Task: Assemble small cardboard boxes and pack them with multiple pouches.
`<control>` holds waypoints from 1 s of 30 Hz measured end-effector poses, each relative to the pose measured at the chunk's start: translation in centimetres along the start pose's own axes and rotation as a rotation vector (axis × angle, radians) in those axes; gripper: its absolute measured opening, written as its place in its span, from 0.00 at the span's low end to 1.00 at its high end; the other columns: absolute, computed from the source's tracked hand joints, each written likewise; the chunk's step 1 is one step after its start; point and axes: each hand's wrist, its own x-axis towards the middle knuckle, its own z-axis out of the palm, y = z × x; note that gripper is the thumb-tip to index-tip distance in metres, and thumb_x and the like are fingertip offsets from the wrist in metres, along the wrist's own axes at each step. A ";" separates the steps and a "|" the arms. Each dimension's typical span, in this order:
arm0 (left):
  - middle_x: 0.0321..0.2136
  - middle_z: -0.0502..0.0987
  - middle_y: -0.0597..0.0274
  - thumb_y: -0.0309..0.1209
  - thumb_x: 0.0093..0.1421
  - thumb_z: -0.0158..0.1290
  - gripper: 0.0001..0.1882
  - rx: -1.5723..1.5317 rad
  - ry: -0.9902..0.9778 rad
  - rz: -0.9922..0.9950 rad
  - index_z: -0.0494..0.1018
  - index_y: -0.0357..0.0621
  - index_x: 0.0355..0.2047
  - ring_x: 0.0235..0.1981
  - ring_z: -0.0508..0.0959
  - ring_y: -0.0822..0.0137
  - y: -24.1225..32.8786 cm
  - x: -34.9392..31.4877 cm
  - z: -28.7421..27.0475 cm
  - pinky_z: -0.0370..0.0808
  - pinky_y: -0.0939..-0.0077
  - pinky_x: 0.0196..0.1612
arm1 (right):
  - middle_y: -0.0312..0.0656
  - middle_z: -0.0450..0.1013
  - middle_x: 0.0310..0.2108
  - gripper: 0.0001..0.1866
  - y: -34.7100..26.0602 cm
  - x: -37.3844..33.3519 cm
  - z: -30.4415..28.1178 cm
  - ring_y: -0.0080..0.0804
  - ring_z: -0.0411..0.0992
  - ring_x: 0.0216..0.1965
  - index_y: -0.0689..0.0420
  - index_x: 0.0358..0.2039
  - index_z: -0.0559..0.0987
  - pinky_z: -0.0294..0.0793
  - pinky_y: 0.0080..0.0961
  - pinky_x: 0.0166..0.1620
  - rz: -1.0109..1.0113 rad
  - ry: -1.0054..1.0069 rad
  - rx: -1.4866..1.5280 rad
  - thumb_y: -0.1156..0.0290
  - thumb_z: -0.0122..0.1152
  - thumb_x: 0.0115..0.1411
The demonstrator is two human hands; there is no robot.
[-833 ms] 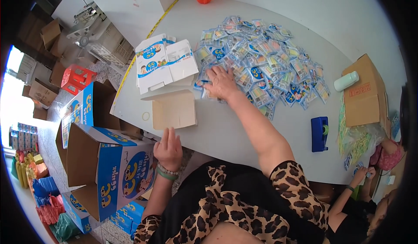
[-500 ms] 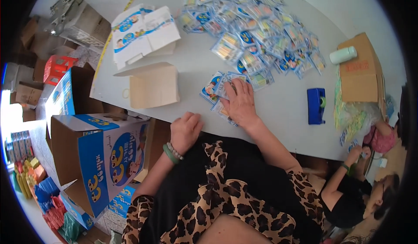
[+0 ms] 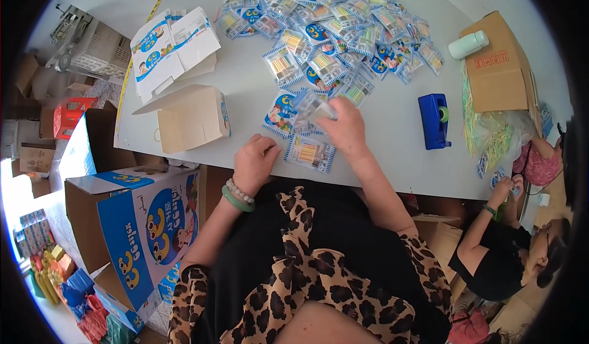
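Clear packet [image 3: 310, 107] of what look like coloured sticks: it lies to the right of the open white box [image 3: 187, 122], tilted and slightly blurred over other packets. The right hand [image 3: 345, 127] pinches its right-hand edge between thumb and fingers. The left hand [image 3: 253, 163], nearer the body and a little right of the box, has its fingers loosely curled; the palm is hidden, so I cannot tell how far it is closed or whether it holds anything.

Right of the box, a blue-faced packet [image 3: 280, 113] lies by the pinched one, and a striped packet [image 3: 310, 154] lies nearer the body. Beyond the box and to its right spreads the large pile [image 3: 319, 34].

For good handling, the pinch is best kept at the sealed edge, since a squeeze on the middle could bend or snap the sticks. Whether the packet is clear of those beneath is hard to tell, so lifting it rather than sliding it would keep the neighbours from being dragged along. The left hand, just beside the striped packet, seems well placed to steady it.
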 end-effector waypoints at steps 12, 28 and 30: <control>0.33 0.80 0.61 0.26 0.54 0.60 0.12 -0.917 -0.496 -0.478 0.76 0.39 0.39 0.27 0.77 0.69 0.7 -0.7 -0.2 0.75 0.74 0.32 | 0.37 0.74 0.34 0.12 -2.2 -4.6 -1.0 0.17 0.69 0.37 0.64 0.37 0.75 0.70 0.21 0.40 0.538 -0.284 1.285 0.72 0.63 0.54; 0.44 0.77 0.62 0.26 0.61 0.51 0.16 -1.874 0.039 -0.702 0.69 0.43 0.50 0.47 0.77 0.62 -5.2 -2.1 -0.9 0.75 0.59 0.53 | 0.41 0.66 0.32 0.09 -3.1 -5.1 1.6 0.41 0.66 0.40 0.56 0.29 0.72 0.64 0.37 0.43 -0.208 -0.284 -0.137 0.69 0.61 0.47; 0.43 0.77 0.61 0.26 0.61 0.51 0.16 -1.864 0.033 -0.662 0.69 0.43 0.50 0.46 0.78 0.60 -4.5 -2.4 -1.2 0.76 0.57 0.52 | 0.41 0.68 0.34 0.08 -3.9 -2.8 0.0 0.42 0.66 0.42 0.56 0.29 0.73 0.64 0.38 0.44 -0.074 -0.476 -0.053 0.71 0.60 0.47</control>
